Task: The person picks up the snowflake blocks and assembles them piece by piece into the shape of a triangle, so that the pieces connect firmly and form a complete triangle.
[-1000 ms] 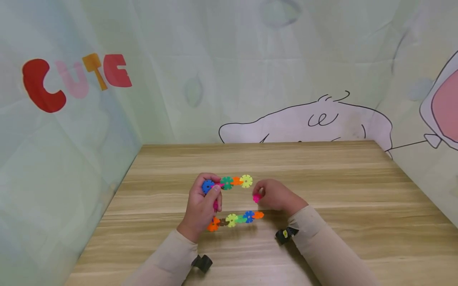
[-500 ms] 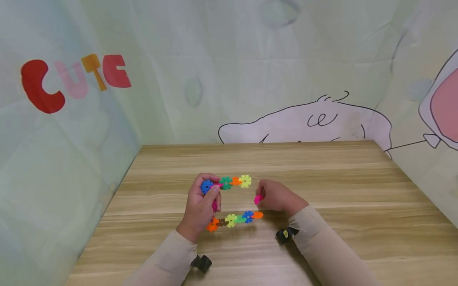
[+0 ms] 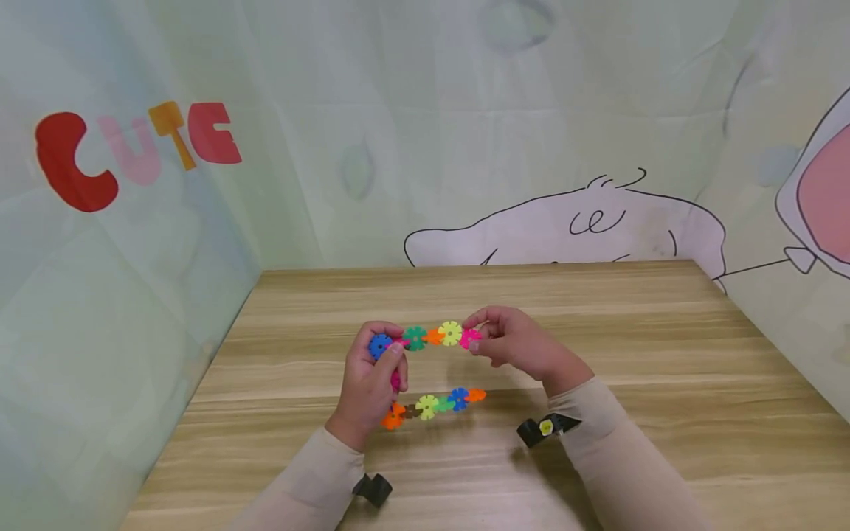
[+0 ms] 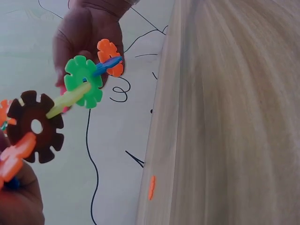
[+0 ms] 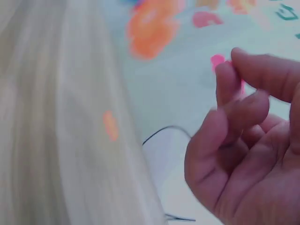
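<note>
Snowflake discs joined into a U-shaped chain are held up above the table. My left hand grips the closed side of the U by the blue disc and the pink pieces, its fingers hiding part of that side. The upper arm runs through a dark green disc and an orange one to a yellow disc. Between thumb and fingertips my right hand pinches a pink snowflake disc, right at the yellow disc's edge. The lower arm ends in an orange disc.
A lone orange piece lies on the wooden table, seen in both wrist views. A printed cloth stands behind the table and along its sides. Each wrist carries a small black camera mount.
My right hand has risen and moved slightly left, bringing the pink disc from between the chain's arms up to the yellow disc. The left hand with the chain has barely shifted.
</note>
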A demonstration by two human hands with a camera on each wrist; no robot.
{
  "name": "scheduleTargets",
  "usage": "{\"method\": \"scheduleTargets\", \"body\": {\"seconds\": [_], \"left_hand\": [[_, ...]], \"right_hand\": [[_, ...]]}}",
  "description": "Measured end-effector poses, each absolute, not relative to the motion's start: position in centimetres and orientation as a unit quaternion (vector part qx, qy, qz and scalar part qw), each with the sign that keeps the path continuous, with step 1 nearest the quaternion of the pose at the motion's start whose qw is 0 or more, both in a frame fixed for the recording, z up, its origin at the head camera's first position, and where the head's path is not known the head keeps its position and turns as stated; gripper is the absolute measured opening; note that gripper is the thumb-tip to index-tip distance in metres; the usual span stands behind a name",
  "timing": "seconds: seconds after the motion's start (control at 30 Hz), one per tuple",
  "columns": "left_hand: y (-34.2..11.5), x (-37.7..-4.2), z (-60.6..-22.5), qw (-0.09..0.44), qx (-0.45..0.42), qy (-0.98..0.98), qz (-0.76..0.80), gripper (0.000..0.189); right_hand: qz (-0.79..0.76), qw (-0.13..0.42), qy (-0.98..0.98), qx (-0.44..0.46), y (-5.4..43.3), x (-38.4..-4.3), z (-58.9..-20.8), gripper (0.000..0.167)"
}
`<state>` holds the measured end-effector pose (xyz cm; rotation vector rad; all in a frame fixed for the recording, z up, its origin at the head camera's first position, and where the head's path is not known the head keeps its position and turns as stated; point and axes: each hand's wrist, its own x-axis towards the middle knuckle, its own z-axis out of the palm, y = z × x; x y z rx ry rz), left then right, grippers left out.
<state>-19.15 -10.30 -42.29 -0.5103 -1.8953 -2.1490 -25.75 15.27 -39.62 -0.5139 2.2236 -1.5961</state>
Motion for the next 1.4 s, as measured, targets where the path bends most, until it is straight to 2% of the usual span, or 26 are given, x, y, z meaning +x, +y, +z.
{"method": "scheduleTargets", "body": {"seconds": [0.23,0.43,1.0,1.27,1.4], "left_hand": [[-10.3,-19.1,-42.3,0.118,-0.174,-0.642,-0.737,0.015],[-10.3,-19.1,-42.3,0.123,-0.178,-0.641,-0.737,0.015],[-10.3,-19.0,-42.4,0.123,-0.204,-0.644,-0.727,0.017],[-10.1,-18.8,-42.7,0.127,-0.228,-0.63,-0.732,0.016],[-10.0,-18.8,-42.7,0.128,-0.209,-0.63,-0.737,0.017]], "right_hand": [[-0.663,0.224,0.686,-0.199,15.9,-25.0,-38.0,0.033],[-0.703,0.241,0.633,-0.217,15.9,-24.9,-38.0,0.028],[-0.729,0.244,0.594,-0.238,15.2,-24.8,-38.5,0.024],[-0.732,0.223,0.604,-0.223,14.7,-24.5,-38.7,0.024],[-0.729,0.212,0.615,-0.213,14.5,-24.5,-38.8,0.022]]}}
